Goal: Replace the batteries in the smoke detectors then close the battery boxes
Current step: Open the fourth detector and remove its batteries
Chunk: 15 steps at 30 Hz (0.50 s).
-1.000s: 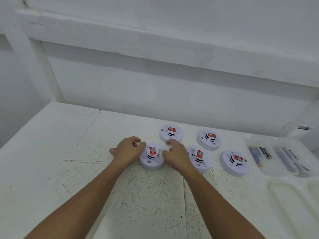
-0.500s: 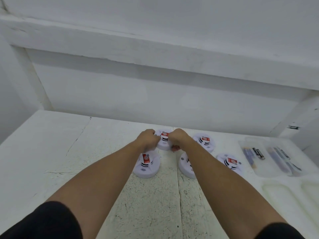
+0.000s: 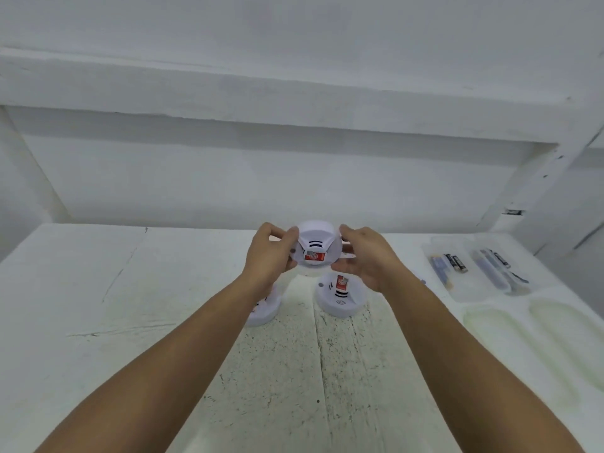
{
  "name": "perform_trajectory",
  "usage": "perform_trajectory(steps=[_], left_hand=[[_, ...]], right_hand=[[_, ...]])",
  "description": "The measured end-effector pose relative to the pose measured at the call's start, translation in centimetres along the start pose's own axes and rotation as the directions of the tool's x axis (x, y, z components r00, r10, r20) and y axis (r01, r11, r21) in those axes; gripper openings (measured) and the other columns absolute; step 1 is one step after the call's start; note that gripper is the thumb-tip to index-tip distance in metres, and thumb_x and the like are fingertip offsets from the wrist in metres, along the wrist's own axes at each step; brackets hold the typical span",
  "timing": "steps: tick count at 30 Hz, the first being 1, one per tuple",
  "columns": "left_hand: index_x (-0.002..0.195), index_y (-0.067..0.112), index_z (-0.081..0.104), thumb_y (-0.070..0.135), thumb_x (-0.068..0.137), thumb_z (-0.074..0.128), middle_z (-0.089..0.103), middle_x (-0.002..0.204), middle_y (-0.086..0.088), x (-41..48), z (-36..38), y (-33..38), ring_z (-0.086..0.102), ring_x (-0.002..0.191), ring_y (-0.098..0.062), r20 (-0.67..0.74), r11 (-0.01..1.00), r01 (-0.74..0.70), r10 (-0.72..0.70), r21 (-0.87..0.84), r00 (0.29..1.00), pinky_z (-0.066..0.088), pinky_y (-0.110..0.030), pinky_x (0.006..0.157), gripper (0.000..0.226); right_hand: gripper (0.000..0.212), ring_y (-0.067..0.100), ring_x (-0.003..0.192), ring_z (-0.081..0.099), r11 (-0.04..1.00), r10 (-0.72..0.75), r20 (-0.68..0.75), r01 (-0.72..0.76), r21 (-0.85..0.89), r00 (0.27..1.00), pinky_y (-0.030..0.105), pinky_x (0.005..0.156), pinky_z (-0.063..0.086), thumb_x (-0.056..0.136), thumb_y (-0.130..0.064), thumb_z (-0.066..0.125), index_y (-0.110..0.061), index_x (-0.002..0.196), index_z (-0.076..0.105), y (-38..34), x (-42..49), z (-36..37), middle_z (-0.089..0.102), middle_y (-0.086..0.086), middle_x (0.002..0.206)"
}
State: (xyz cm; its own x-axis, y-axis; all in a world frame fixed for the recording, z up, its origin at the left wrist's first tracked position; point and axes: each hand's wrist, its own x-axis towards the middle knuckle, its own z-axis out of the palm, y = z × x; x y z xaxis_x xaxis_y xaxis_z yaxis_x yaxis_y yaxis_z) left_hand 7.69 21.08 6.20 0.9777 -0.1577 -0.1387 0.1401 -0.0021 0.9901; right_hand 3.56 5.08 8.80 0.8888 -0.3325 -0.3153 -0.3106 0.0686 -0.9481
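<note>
- While it is held above the table (image 3: 163, 322), the raised smoke detector (image 3: 315, 248) sits between the two hands, at the middle of the view and well apart from the clear tray (image 3: 464, 289) on the right.
- Left hand (image 3: 273, 256): its fingers are curled round the detector's left rim, with the thumb on the near face.
- Right hand (image 3: 366, 259): its fingers are clamped on the opposite rim, with the thumb low on the near edge. The hands grip opposite sides of the rim, neither nearer than the other.
- Orientation: the body is a round disc with no long axis. Its vented face and red label (image 3: 314, 256) tilt toward the camera, so the back faces away from the viewer.
- Judgement: the battery box is probably on that far side, so the next move appears to depend on rolling the disc over between the two grips.
- Hidden: the back of the detector and the fingertips behind it. Whether any cover is open cannot be told.
- Second detector (image 3: 340, 297): it lies face up on the table just below the right hand.
- Third detector (image 3: 263, 310): it is mostly covered by the left forearm.
- Batteries (image 3: 454, 262): they lie in the tray. Their number is hard to make out.
</note>
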Motion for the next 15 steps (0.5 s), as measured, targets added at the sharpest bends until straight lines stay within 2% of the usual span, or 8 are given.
perform_trajectory(steps=[3,6,8,11,13,15], left_hand=[[0.102,0.020,0.056,0.038,0.092,0.059,0.068,0.083,-0.008,-3.1,1.6,-1.4,0.069,0.081,-0.025,0.044,0.994,-0.080,0.077,0.072,0.996,0.058,-0.042,0.082,0.021],[0.100,0.031,0.062,0.038,0.091,0.059,0.069,0.080,0.004,-5.6,2.9,-3.2,0.069,0.081,-0.016,0.130,0.979,-0.172,0.158,0.111,0.979,0.059,-0.038,0.080,0.011],[0.099,0.027,0.066,0.031,0.090,0.063,0.070,0.085,0.011,-7.2,3.9,-4.3,0.070,0.081,-0.009,0.176,0.976,-0.195,0.175,0.099,0.969,0.058,-0.029,0.074,0.011],[0.098,0.018,0.070,0.020,0.085,0.071,0.073,0.098,0.007,-8.9,4.8,-6.0,0.070,0.089,-0.007,0.232,0.986,-0.160,0.145,0.043,0.962,0.053,-0.016,0.071,0.013],[0.096,0.018,0.072,0.018,0.081,0.074,0.073,0.098,0.007,-9.4,5.3,-7.0,0.069,0.095,-0.008,0.261,0.991,-0.127,0.111,0.042,0.959,0.053,-0.018,0.076,0.015],[0.094,0.019,0.073,0.016,0.079,0.076,0.074,0.099,0.007,-9.7,6.0,-7.9,0.068,0.098,-0.009,0.280,0.993,-0.104,0.087,0.049,0.956,0.053,-0.023,0.082,0.016]], right_hand=[[0.011,0.029,0.078,0.066,1.000,-0.015,-0.038,0.015,0.019,0.999,0.042,0.077,0.057,0.094,-0.013,0.053,-0.004,0.100,0.050,1.4,-2.3,-2.6,0.062,0.015,0.104],[0.006,0.032,0.075,0.063,0.999,-0.029,-0.043,0.031,0.039,0.999,0.045,0.083,0.054,0.093,-0.011,0.054,-0.007,0.088,0.053,3.1,-4.1,-5.4,0.061,0.014,0.097],[0.017,0.031,0.075,0.061,0.998,-0.021,-0.046,0.024,0.063,0.999,0.044,0.082,0.055,0.092,-0.011,0.056,-0.009,0.076,0.051,4.3,-5.3,-7.4,0.060,0.013,0.088],[0.027,0.024,0.070,0.055,1.000,-0.018,-0.034,0.018,0.016,0.999,0.038,0.075,0.055,0.088,-0.003,0.060,-0.011,0.066,0.045,6.3,-6.3,-9.5,0.051,0.009,0.074],[0.029,0.019,0.070,0.055,0.999,-0.017,-0.008,0.017,-0.036,1.000,0.030,0.068,0.053,0.085,0.002,0.060,-0.011,0.063,0.046,7.4,-6.8,-10.7,0.054,0.007,0.072],[0.028,0.018,0.075,0.057,0.996,-0.034,0.010,0.035,-0.085,0.999,0.027,0.067,0.051,0.082,0.005,0.062,-0.010,0.062,0.050,8.2,-7.2,-12.0,0.059,0.006,0.076]])
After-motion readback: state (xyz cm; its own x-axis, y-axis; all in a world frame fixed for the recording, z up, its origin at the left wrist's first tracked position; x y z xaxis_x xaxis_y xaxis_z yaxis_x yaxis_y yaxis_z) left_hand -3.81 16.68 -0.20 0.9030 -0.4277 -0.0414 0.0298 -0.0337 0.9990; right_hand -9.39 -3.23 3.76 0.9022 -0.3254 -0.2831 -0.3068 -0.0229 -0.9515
